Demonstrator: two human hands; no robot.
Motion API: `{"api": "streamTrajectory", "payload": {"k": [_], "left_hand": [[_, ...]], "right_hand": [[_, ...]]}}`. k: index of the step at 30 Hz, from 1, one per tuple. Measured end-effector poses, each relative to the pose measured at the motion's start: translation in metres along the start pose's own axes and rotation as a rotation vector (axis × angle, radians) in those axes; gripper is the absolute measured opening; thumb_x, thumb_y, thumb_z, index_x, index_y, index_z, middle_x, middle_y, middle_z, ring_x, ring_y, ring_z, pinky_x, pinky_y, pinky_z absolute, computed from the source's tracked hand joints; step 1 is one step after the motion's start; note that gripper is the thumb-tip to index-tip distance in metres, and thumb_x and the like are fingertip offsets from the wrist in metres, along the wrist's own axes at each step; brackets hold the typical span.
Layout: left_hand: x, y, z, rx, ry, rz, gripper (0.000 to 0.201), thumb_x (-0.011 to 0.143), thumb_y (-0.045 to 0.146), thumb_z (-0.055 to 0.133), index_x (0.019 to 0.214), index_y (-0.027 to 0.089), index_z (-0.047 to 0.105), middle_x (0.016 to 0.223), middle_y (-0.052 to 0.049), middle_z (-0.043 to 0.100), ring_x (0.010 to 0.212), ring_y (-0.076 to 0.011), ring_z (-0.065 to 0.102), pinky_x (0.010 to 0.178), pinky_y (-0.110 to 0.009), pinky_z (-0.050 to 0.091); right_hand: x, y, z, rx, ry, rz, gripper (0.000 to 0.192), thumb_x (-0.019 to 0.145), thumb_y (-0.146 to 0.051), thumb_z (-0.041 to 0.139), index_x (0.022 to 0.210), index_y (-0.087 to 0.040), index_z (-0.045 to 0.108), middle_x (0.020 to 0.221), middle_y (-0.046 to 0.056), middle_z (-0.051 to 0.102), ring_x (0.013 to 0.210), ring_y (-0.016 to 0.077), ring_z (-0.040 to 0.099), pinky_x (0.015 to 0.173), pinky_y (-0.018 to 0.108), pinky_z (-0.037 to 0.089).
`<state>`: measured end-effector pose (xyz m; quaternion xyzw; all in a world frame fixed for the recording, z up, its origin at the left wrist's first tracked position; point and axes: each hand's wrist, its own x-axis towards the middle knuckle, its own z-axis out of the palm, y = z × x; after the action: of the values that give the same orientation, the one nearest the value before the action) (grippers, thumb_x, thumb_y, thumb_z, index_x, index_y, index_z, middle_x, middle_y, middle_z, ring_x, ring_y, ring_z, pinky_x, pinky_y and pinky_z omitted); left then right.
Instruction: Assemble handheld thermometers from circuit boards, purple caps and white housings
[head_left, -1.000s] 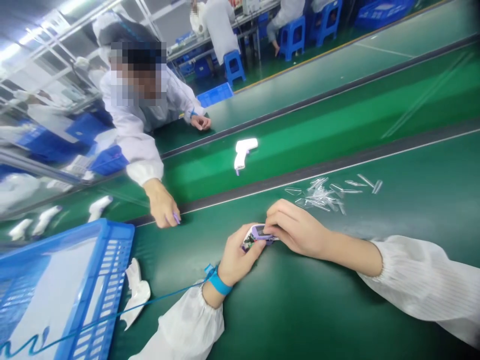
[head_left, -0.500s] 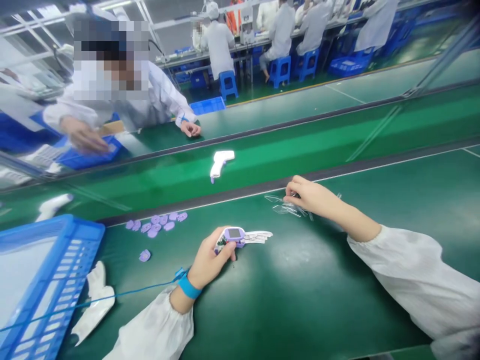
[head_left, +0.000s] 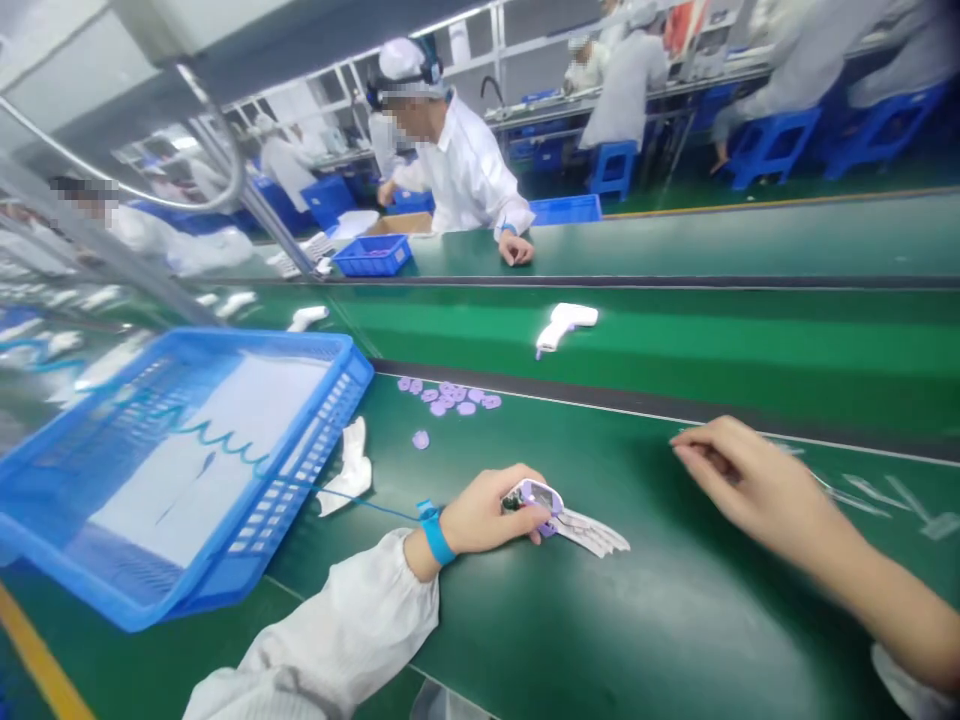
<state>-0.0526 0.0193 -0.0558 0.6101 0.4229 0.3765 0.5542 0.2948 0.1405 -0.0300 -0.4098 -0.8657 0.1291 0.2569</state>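
My left hand [head_left: 484,512], with a blue wrist strap, grips an opened infrared thermometer [head_left: 589,530]. Its purple-framed screen faces up, and the white handle shell points right with wires inside. Over the right side of the bench is my right hand [head_left: 757,490], thumb and fingers drawn together. Whatever is in that pinch, if anything, cannot be made out. Thin clear plastic pieces [head_left: 862,495] lie behind and beside this hand. A loose white shell half [head_left: 351,468] rests left of my left hand, and small purple parts [head_left: 450,396] lie scattered farther back.
A blue basket [head_left: 315,425] with white sheets stands at the left. Beyond the bench edge, a white thermometer [head_left: 566,325] lies on the green conveyor belt [head_left: 712,345]. Opposite sits a co-worker [head_left: 469,165] near a small blue tray [head_left: 373,258]. A blue cord runs from my strap.
The view has swung left, showing more of the basket. My right hand has come away from the clear pieces toward me. My left hand keeps its hold on the thermometer.
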Motion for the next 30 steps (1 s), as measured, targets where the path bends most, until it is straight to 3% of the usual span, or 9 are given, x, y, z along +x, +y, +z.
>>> {"api": "streamTrajectory", "payload": {"k": [4,8,12,16,22,27,30], "left_hand": [[-0.007,-0.001,-0.018,-0.107,-0.151,-0.047,0.044,0.094,0.055,0.079,0.104,0.013,0.07,0.085,-0.01,0.077,0.062,-0.0159,0.075,0.059,-0.024,0.058],[-0.007,-0.003,-0.025,-0.125,-0.267,-0.051,0.048,0.09,0.058,0.082,0.105,0.014,0.073,0.082,-0.009,0.077,0.061,-0.0141,0.073,0.059,-0.023,0.058],[-0.005,-0.006,-0.021,-0.078,-0.267,-0.033,0.048,0.088,0.058,0.083,0.107,0.015,0.075,0.081,-0.007,0.076,0.064,-0.0139,0.072,0.063,-0.023,0.058],[-0.003,-0.004,-0.019,-0.069,-0.301,-0.036,0.048,0.086,0.061,0.084,0.107,0.019,0.076,0.083,-0.005,0.076,0.067,-0.0144,0.072,0.066,-0.023,0.058],[0.003,0.005,-0.021,-0.074,-0.306,-0.048,0.056,0.081,0.073,0.082,0.103,0.022,0.076,0.08,-0.002,0.074,0.069,-0.0148,0.072,0.072,-0.024,0.059],[0.005,0.009,-0.025,-0.088,-0.304,-0.162,0.063,0.076,0.079,0.082,0.104,0.023,0.078,0.087,-0.003,0.078,0.072,-0.017,0.076,0.074,-0.027,0.061],[0.003,0.007,-0.026,-0.062,-0.301,-0.166,0.059,0.079,0.074,0.083,0.108,0.023,0.079,0.082,-0.002,0.079,0.072,-0.0173,0.077,0.074,-0.026,0.061]], "right_hand": [[0.018,-0.045,0.066,0.032,-0.06,-0.284,0.03,0.111,-0.041,0.051,0.126,-0.023,0.069,0.125,0.015,0.072,0.117,0.0317,0.071,0.098,0.05,0.062],[0.056,-0.08,0.12,-0.05,-0.105,-0.319,0.053,0.111,-0.05,0.051,0.153,-0.019,0.056,0.16,0.021,0.052,0.15,0.0389,0.05,0.118,0.059,0.051],[0.115,-0.112,0.161,-0.058,-0.134,-0.319,0.074,0.108,-0.062,0.049,0.166,-0.016,0.042,0.174,0.023,0.035,0.165,0.0429,0.026,0.131,0.066,0.031],[0.169,-0.146,0.194,0.023,-0.27,-0.363,0.093,0.104,-0.078,0.041,0.172,-0.015,0.03,0.178,0.024,0.027,0.166,0.0452,0.022,0.131,0.07,0.024],[0.214,-0.19,0.229,0.078,-0.347,-0.489,0.1,0.1,-0.083,0.045,0.173,-0.016,0.03,0.181,0.021,0.021,0.167,0.047,0.015,0.131,0.069,0.019],[0.226,-0.199,0.236,0.134,-0.417,-0.581,0.074,0.109,-0.071,0.039,0.163,-0.022,0.052,0.169,0.014,0.049,0.161,0.0384,0.038,0.132,0.069,0.015],[0.211,-0.193,0.231,0.169,-0.447,-0.657,0.074,0.102,-0.076,0.052,0.155,-0.024,0.061,0.166,0.012,0.054,0.158,0.0368,0.043,0.131,0.062,0.023]]}}
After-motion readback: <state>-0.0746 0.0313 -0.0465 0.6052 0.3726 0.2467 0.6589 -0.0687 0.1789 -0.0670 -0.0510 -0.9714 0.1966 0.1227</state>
